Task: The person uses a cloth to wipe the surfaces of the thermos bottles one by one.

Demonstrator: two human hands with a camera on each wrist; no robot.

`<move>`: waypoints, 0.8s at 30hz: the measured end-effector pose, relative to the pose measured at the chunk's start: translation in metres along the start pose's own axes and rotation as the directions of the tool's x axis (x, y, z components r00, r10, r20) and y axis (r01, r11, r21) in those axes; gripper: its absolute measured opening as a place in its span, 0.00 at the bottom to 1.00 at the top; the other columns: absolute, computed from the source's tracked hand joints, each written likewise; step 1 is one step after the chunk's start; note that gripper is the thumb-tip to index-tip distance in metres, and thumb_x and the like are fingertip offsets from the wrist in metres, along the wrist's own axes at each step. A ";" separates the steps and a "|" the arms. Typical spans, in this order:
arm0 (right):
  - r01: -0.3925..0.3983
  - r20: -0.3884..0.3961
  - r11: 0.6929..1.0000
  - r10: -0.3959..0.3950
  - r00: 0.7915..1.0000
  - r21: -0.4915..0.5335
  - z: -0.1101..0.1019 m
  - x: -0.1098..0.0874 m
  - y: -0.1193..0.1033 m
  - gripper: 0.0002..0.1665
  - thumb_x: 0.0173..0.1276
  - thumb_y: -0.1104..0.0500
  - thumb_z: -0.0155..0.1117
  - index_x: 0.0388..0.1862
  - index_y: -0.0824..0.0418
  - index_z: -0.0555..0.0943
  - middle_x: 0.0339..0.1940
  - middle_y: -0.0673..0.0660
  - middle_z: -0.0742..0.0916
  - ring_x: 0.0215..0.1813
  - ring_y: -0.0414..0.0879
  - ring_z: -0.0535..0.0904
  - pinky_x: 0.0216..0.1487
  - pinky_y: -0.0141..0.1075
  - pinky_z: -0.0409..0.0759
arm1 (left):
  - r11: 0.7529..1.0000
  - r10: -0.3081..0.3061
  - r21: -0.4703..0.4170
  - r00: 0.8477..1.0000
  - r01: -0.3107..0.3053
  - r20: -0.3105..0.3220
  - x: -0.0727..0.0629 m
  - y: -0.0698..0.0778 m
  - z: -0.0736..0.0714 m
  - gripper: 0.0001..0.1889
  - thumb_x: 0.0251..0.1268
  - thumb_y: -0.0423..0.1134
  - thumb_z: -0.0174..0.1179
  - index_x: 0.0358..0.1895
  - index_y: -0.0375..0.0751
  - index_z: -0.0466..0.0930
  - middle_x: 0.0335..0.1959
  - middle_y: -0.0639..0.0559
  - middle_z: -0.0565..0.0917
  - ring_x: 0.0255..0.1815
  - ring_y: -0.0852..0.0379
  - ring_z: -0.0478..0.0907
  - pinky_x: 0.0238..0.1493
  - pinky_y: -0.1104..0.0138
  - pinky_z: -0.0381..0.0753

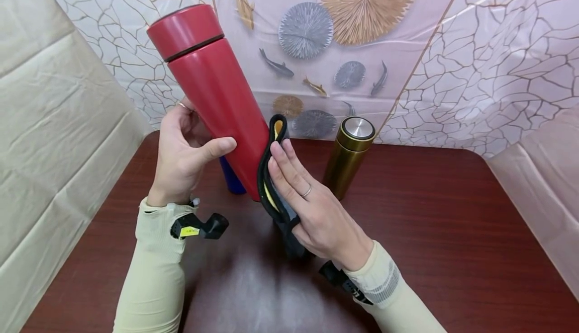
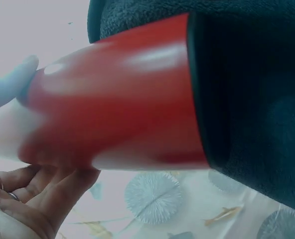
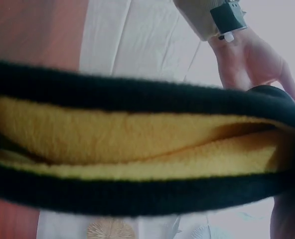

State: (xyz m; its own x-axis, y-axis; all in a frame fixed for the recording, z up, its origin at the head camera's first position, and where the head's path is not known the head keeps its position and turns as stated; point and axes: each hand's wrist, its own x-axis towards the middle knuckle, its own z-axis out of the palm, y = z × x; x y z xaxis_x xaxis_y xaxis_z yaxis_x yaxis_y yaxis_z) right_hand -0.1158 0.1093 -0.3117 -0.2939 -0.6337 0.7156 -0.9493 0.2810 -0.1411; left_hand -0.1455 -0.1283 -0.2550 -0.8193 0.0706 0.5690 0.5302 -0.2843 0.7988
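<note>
My left hand (image 1: 181, 152) grips a red thermos bottle (image 1: 221, 96), thumb across its front and fingers behind. The bottle is tilted, its lid up to the left. Against its lower end lies a folded cloth (image 1: 285, 202), grey outside with a black edge; its yellow inner side (image 3: 137, 139) fills much of the right wrist view. Straight fingers of my right hand (image 1: 321, 212) press this cloth from the right; the thumb is hidden. In the left wrist view, the bottle's base end meets the cloth's dark pile (image 2: 267, 109).
A gold thermos bottle (image 1: 348, 157) with a silver lid top stands on the brown table (image 1: 434, 222), behind my right hand. Part of a blue object (image 1: 232, 177) shows behind the red bottle. Patterned sheets (image 1: 493, 41) rise at the back and sides.
</note>
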 end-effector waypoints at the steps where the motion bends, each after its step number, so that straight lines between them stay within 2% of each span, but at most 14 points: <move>1: -0.001 -0.001 1.000 0.001 1.000 0.005 -0.001 0.000 0.000 0.50 0.54 0.76 0.38 0.82 0.69 0.52 0.87 0.58 0.48 0.86 0.62 0.45 0.84 0.48 0.55 | 1.000 -0.007 0.008 1.000 0.007 -0.001 0.000 0.000 0.000 0.28 0.56 0.30 0.70 0.62 0.34 0.74 0.52 0.43 0.86 0.52 0.49 0.86 0.54 0.62 0.87; 8: -0.014 0.000 0.999 0.014 1.000 0.050 -0.003 0.000 0.000 0.53 0.47 0.78 0.37 0.80 0.72 0.53 0.86 0.60 0.49 0.86 0.61 0.44 0.84 0.48 0.52 | 0.996 -0.053 0.066 0.999 0.052 0.013 -0.002 0.000 0.002 0.26 0.58 0.33 0.69 0.62 0.38 0.75 0.52 0.44 0.86 0.51 0.49 0.86 0.51 0.63 0.88; 12: 0.011 -0.035 0.998 -0.009 0.999 0.063 -0.004 0.001 -0.001 0.51 0.50 0.78 0.40 0.80 0.73 0.55 0.86 0.61 0.51 0.86 0.60 0.45 0.84 0.47 0.53 | 0.995 -0.080 0.055 0.997 0.078 0.018 -0.005 -0.002 0.003 0.26 0.61 0.30 0.62 0.64 0.42 0.70 0.54 0.46 0.83 0.52 0.51 0.84 0.51 0.65 0.87; 15: 0.050 -0.045 0.996 -0.047 0.998 0.073 -0.003 0.003 -0.001 0.46 0.56 0.77 0.43 0.78 0.74 0.57 0.85 0.64 0.54 0.86 0.61 0.47 0.84 0.46 0.55 | 0.994 -0.081 -0.060 0.993 0.087 0.087 -0.003 -0.002 0.009 0.28 0.64 0.29 0.55 0.68 0.43 0.65 0.61 0.42 0.80 0.58 0.46 0.83 0.58 0.61 0.85; 18: 0.089 -0.036 0.995 -0.087 0.996 0.050 -0.001 0.003 -0.001 0.41 0.62 0.75 0.46 0.77 0.75 0.60 0.84 0.66 0.57 0.85 0.62 0.50 0.83 0.46 0.57 | 0.982 -0.072 -0.162 0.989 0.093 0.131 -0.002 -0.002 0.013 0.30 0.66 0.27 0.50 0.71 0.43 0.61 0.64 0.39 0.78 0.61 0.42 0.82 0.63 0.57 0.83; 21: 0.106 -0.025 0.994 -0.106 0.994 0.009 0.001 0.003 -0.002 0.37 0.66 0.72 0.49 0.76 0.75 0.61 0.83 0.67 0.59 0.84 0.63 0.53 0.82 0.46 0.60 | 0.975 -0.066 -0.203 0.990 0.090 0.122 -0.003 -0.003 0.015 0.28 0.67 0.28 0.51 0.71 0.43 0.61 0.62 0.39 0.79 0.60 0.44 0.83 0.62 0.57 0.83; 24: 0.093 -0.018 0.996 -0.094 0.995 -0.016 -0.001 0.003 -0.004 0.37 0.67 0.71 0.53 0.76 0.75 0.62 0.83 0.67 0.59 0.84 0.63 0.54 0.81 0.47 0.61 | 0.963 -0.029 -0.263 0.992 0.061 0.125 -0.006 -0.004 0.014 0.22 0.71 0.30 0.52 0.66 0.40 0.63 0.58 0.40 0.81 0.58 0.47 0.83 0.60 0.59 0.84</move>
State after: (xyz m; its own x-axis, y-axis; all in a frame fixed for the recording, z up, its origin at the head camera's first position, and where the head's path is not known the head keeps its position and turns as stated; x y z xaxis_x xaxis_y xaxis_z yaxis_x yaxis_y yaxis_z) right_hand -0.1128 0.1074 -0.3084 -0.2016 -0.6443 0.7377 -0.9707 0.2318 -0.0629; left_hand -0.1398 -0.1142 -0.2587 -0.8005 0.1977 0.5657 0.4033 -0.5205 0.7526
